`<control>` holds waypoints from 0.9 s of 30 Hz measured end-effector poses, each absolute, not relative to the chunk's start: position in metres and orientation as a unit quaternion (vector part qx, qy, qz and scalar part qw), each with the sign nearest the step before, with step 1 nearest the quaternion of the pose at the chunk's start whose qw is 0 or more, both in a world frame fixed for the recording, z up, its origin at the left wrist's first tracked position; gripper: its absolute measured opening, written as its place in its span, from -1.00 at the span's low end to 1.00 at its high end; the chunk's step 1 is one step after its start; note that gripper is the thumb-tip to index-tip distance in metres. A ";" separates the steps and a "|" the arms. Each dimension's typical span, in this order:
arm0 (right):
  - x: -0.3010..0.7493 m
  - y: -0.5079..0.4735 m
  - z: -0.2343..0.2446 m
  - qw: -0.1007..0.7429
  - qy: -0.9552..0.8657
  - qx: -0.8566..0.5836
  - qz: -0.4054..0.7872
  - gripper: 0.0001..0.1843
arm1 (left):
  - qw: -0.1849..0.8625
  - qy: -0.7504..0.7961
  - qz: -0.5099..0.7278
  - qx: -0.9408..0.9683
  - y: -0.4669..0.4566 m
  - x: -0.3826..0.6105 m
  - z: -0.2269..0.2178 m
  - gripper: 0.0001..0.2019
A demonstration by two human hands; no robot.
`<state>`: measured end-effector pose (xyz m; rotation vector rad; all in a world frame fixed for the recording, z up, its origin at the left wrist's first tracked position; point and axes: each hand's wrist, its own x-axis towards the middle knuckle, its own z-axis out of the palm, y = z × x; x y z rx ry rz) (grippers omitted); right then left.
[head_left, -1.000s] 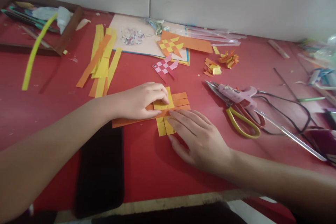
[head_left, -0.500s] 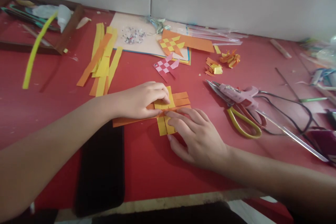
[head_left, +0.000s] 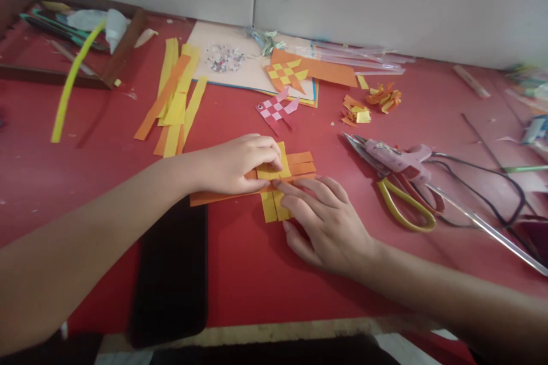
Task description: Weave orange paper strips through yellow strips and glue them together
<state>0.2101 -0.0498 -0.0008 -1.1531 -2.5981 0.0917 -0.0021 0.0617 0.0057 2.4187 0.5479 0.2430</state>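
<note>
Yellow and orange paper strips, crossed over and under each other, form a small woven piece (head_left: pixel 269 208) flat on the red table in front of me. My left hand (head_left: pixel 240 163) bends over its left side, fingertips on the yellow strips and thumb on an orange strip (head_left: pixel 218 198) that runs out leftward. From the right, my right hand (head_left: pixel 331 228) has its index fingertip at the middle of the weave, close to the left thumb. Its other fingers curve over the right and lower strips, and its thumb is by the yellow ends. Both hands cover part of the weave.
A black phone (head_left: pixel 171 274) lies by my left forearm. Scissors (head_left: pixel 405 205) and a pink glue gun (head_left: pixel 396 157) lie right. Behind are loose strips (head_left: pixel 173 105), a pink woven fish (head_left: pixel 274 111), an orange-yellow fish (head_left: pixel 285 75), paper scraps (head_left: pixel 385 97) and a wooden tray (head_left: pixel 100 77).
The whole scene sits slightly further right in the view. Both hands stay on the woven strips in nearly the same pose.
</note>
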 end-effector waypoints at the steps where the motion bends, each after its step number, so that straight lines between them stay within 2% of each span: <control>1: 0.210 -0.050 -0.001 0.147 -0.904 -0.401 0.031 -0.78 | 0.321 0.209 0.093 0.919 0.062 -0.002 0.006 -0.82; 7: 0.214 -0.053 -0.004 0.148 -0.899 -0.409 0.055 -0.75 | 0.321 0.210 0.089 0.919 0.061 -0.002 0.007 -0.81; 13: 0.220 -0.055 -0.006 0.212 -0.890 -0.400 0.057 -0.74 | 0.326 0.208 0.087 0.918 0.062 -0.002 0.007 -0.80; 18: 0.220 -0.053 -0.005 0.220 -0.887 -0.396 0.086 -0.69 | 0.322 0.212 0.090 0.918 0.062 -0.003 0.006 -0.80; 22: 0.216 -0.047 -0.003 0.258 -0.854 -0.434 0.124 -0.76 | 0.323 0.210 0.085 0.919 0.061 -0.004 0.006 -0.80; 25: 0.228 -0.032 0.005 0.268 -0.849 -0.449 0.079 -0.83 | 0.329 0.218 0.076 0.916 0.061 -0.004 0.005 -0.80; 27: 0.250 -0.018 0.014 0.239 -0.842 -0.482 0.028 -0.85 | 0.330 0.220 0.074 0.915 0.061 -0.005 0.004 -0.80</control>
